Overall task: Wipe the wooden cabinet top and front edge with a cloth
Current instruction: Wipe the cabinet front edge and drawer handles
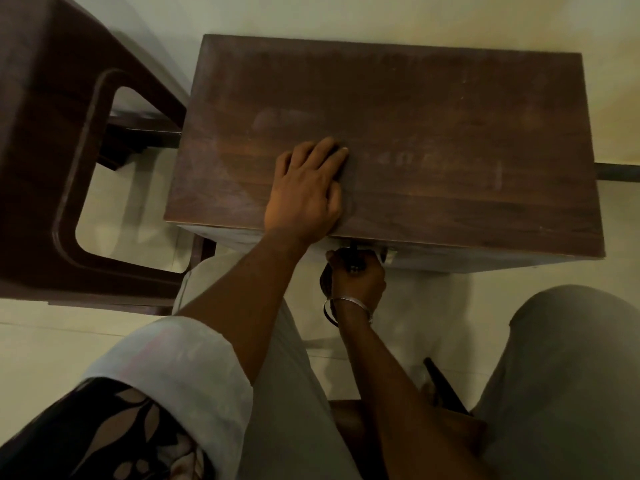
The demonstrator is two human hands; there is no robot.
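The dark wooden cabinet top (pixel 433 126) fills the middle of the view, with faint dusty streaks on it. My left hand (pixel 308 188) lies flat on the top near its front edge, fingers straight and together. Just below the front edge (pixel 485 261), my right hand (pixel 358 278), a metal bangle on its wrist, is curled around a dark bunched cloth (pixel 325 280) that shows at its left side. A thin dark rod (pixel 354 254) runs from under the edge into that fist; what it is I cannot tell.
A dark wooden chair frame (pixel 52 140) stands close to the cabinet's left side. Pale floor tiles (pixel 41 351) lie below. My knees in grey trousers (pixel 571 358) flank the cabinet front. A dark stick-like object (pixel 446 386) lies between my legs.
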